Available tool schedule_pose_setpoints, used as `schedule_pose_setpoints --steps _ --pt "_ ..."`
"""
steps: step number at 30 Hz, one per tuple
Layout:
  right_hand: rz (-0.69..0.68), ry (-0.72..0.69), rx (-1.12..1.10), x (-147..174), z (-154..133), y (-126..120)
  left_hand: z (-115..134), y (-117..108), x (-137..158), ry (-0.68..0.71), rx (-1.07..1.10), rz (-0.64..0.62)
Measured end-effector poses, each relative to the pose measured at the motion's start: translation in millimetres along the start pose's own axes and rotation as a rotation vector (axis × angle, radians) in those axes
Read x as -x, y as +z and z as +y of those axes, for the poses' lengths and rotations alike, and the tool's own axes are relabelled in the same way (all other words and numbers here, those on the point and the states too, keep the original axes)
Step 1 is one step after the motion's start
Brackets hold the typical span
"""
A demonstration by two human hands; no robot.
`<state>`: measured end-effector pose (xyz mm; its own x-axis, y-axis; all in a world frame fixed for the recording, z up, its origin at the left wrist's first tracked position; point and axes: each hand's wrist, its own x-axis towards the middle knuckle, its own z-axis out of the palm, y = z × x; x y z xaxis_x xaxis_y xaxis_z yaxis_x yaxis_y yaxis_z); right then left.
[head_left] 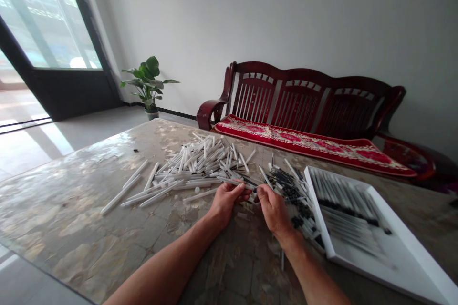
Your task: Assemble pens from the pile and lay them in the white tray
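Pinching a pen [229,181] in my left hand [229,200] over the table [143,252], my right hand [274,209] bunched at its end, grip unclear; two rows [345,195] in the box [402,252] look done, white pile [200,157] and black pile [288,186] apparently to go.

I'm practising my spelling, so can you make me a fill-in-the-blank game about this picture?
1. The tray, on the same side as the right hand, is coloured ____.
2. In the picture, the big heap of pale sticks lies to the ____ of the tray.
3. The plant's leaves are ____.
4. The main colour of the patterned cloth on the bench is ____.

Missing words: white; left; green; red.
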<state>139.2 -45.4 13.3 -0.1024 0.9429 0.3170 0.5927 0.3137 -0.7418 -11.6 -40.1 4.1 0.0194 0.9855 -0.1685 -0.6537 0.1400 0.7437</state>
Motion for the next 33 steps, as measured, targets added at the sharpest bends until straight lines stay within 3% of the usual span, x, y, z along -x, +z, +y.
schedule_pose_setpoints --steps 3,7,12,17,21,27,31,33 --pt "0.029 -0.025 0.002 0.4 1.4 1.2 0.1 -0.2 -0.2 -0.003 -0.002 -0.011" --pt "0.017 0.059 -0.039 0.8 1.4 2.6 -0.9 0.5 1.2 -0.005 -0.02 -0.035" --pt "0.035 -0.011 -0.023 -0.3 0.2 3.5 -0.4 1.4 2.5 -0.011 -0.014 -0.009" --pt "-0.019 0.125 -0.122 -0.7 1.5 4.3 -1.4 2.8 3.6 0.0 -0.029 -0.014" --pt "0.012 0.036 -0.087 -0.6 -0.2 4.2 -2.4 3.0 4.4 0.002 -0.024 0.008" --pt "-0.053 0.251 -0.319 -0.9 2.6 9.5 -1.9 4.0 5.0 0.03 -0.055 -0.017" --pt "-0.008 0.148 -0.318 -0.8 1.2 8.6 -1.6 4.1 4.4 0.036 -0.044 0.019" --pt "0.0 0.181 -0.368 -0.1 -2.5 9.6 -1.8 3.9 5.1 0.05 -0.066 -0.007"
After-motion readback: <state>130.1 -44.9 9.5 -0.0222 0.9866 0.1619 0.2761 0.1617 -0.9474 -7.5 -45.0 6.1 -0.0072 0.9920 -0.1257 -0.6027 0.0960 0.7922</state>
